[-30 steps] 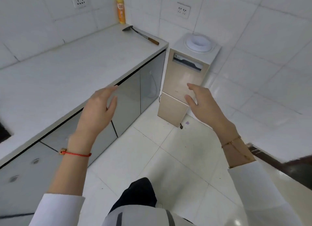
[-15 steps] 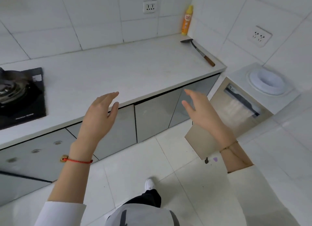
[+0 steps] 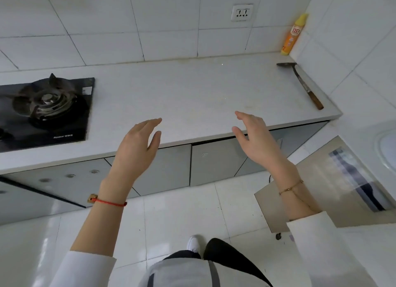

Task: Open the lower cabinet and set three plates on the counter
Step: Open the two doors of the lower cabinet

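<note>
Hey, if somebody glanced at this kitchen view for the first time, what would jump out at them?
Two open, empty hands raised in the middle, the left hand and right hand, above the front edge of the white counter. Then the black gas stove on the counter's left, and the orange bottle in the far right corner, a spatula lying near it.

Left hand: raised, fingers relaxed and extended, holding nothing. Right hand: raised, fingers extended, palm inward, holding nothing.
</note>
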The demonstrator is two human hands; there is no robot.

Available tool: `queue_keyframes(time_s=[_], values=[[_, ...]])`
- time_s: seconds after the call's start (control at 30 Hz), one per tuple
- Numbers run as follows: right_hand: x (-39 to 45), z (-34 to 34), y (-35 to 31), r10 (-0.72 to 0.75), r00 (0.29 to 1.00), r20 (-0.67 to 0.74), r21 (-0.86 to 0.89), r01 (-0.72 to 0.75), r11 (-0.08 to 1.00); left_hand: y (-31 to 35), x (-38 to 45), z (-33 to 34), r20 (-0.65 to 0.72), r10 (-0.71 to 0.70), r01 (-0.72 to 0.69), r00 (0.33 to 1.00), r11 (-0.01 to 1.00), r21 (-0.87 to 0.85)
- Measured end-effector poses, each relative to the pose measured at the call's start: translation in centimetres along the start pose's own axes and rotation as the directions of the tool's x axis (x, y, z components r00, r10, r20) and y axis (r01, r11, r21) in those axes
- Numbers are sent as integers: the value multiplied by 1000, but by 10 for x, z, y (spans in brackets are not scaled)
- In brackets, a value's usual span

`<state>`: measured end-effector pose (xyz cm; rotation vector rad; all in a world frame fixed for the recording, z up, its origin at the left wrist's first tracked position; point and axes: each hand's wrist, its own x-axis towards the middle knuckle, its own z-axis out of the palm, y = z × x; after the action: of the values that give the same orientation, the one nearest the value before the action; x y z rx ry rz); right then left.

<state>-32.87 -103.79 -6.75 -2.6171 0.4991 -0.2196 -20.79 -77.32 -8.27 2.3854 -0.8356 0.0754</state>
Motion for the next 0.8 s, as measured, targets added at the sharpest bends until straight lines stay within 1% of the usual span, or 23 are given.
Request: queue_keyframes(time_s=[0.23,0.43,0.53,0.8], values=[[30,12,8,-85,992,89,19,84,996,4,-7,8,-13,-98,98,995,995,16],[50,10,23,-159,980,120,28,157,987,18,-8,22,-52,-184,185,982,983,22],[57,10,34,-194,970,145,11,195,981,24,-7,32,-71,-219,222,973,974,35],[72,31,68,-243,943,226,-74,265,961,20,-13,69,-86,-251,260,964,958,120]])
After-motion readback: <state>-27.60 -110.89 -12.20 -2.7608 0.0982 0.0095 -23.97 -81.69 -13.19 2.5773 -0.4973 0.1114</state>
